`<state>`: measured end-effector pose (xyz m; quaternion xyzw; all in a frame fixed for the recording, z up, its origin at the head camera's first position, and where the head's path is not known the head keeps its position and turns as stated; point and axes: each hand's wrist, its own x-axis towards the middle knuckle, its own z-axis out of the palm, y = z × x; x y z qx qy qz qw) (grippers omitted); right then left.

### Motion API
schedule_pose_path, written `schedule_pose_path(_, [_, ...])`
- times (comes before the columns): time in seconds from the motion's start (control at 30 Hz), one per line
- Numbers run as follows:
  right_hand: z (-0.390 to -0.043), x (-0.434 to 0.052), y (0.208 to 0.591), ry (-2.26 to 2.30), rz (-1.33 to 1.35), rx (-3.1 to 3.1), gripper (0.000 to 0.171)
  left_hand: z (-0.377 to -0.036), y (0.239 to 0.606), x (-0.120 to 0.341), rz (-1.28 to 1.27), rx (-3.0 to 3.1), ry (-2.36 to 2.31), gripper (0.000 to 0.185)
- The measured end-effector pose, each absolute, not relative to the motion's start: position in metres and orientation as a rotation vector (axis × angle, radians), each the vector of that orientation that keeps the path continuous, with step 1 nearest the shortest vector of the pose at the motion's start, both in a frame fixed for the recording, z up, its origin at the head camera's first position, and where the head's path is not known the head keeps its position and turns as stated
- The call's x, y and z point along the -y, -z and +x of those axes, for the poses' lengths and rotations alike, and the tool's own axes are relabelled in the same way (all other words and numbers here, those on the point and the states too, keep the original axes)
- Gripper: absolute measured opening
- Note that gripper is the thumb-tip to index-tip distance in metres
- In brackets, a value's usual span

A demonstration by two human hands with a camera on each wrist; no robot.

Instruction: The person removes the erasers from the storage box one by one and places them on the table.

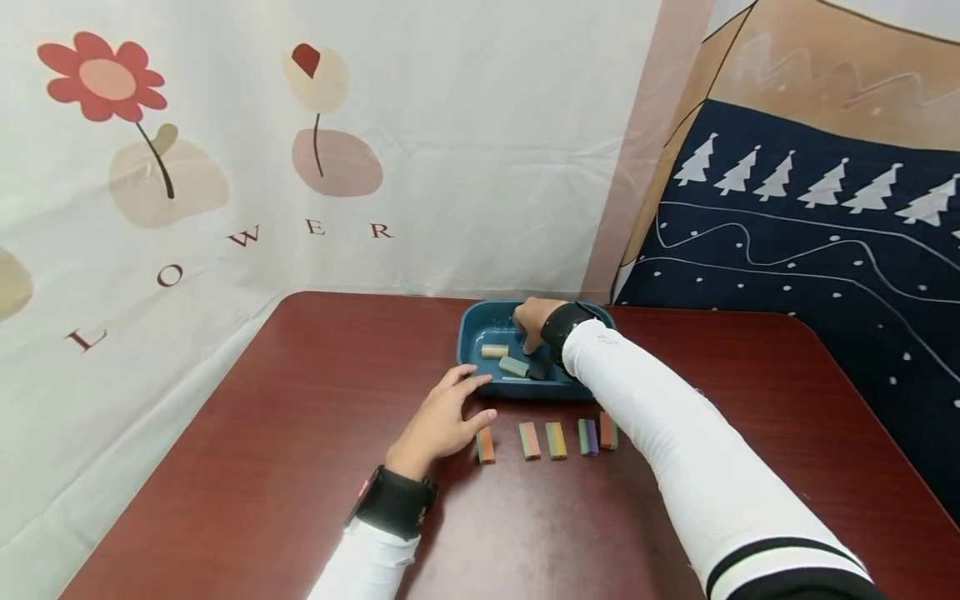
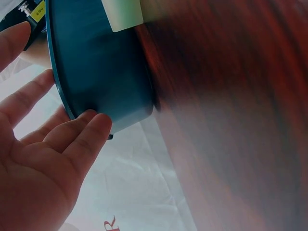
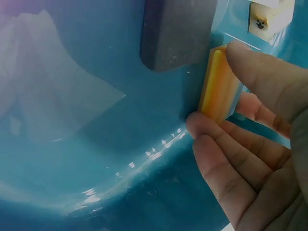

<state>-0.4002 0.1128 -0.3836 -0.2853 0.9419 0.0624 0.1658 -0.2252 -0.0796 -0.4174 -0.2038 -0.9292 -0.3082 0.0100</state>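
Note:
A blue plastic basin (image 1: 468, 333) stands near the table's far edge. Inside it, my right hand (image 1: 531, 321) pinches an orange-and-yellow striped block (image 3: 220, 86) between thumb and fingers. A dark grey block (image 3: 178, 33) lies beside that hand, along with a cream piece (image 3: 272, 19) bearing a small printed face. My left hand (image 1: 442, 421) spreads its fingers at the basin's near left corner, fingertips against the outer wall in the left wrist view. Beneath its thumb lies an orange-and-green striped block (image 1: 487, 446) on the table.
In front of the basin, several striped blocks form a row: a pink-and-green block (image 1: 529, 440), a yellow block (image 1: 556, 440), a purple-and-green block (image 1: 588, 437) and a red-orange block (image 1: 607, 432). A beige piece (image 1: 494, 351) and a pale green piece (image 1: 513, 367) lie inside the basin.

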Motion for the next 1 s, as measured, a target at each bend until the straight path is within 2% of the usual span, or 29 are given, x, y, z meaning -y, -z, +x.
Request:
schedule_pose_path(0.67, [-0.388, -0.123, 0.389, -0.03, -0.83, -2.716, 0.038, -0.216, 0.422, 0.079, -0.657, 2.934, 0.973, 0.052])
schedule_pose_path(1.0, [-0.38, -0.134, 0.354, 0.062, -0.861, -2.736, 0.036, -0.218, 0.416, 0.079, -0.669, 2.908, 0.982, 0.052])
